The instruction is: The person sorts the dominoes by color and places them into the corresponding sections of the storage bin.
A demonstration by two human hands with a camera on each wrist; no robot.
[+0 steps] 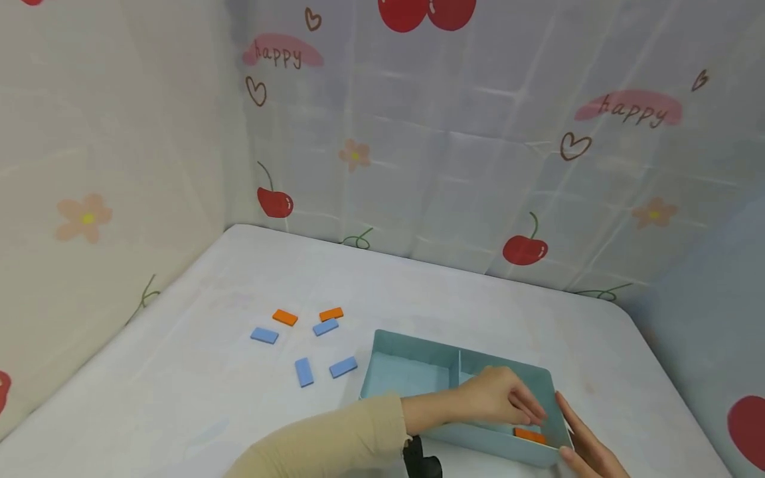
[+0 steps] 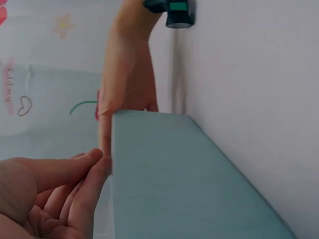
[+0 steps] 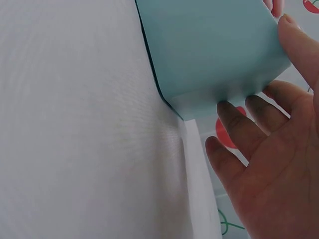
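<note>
A pale teal two-compartment box (image 1: 412,344) sits on the white table. My left hand (image 1: 496,396) reaches over its front wall into the right compartment. Its thumb and fingertips meet low, just above an orange block (image 1: 529,436) lying along the front wall. In the left wrist view the same hand (image 2: 65,194) shows bunched fingertips right at the rim; I cannot tell whether something is between them. My right hand (image 1: 588,446) is at the box's right end. In the right wrist view its spread fingers (image 3: 237,119) touch the end wall, with the thumb near the rim.
Left of the box, on the white table (image 1: 197,378), lie several blue blocks (image 1: 343,367) and two orange blocks (image 1: 285,317). One blue block lies against an orange one. Printed curtains (image 1: 418,153) hang around the table's back and sides.
</note>
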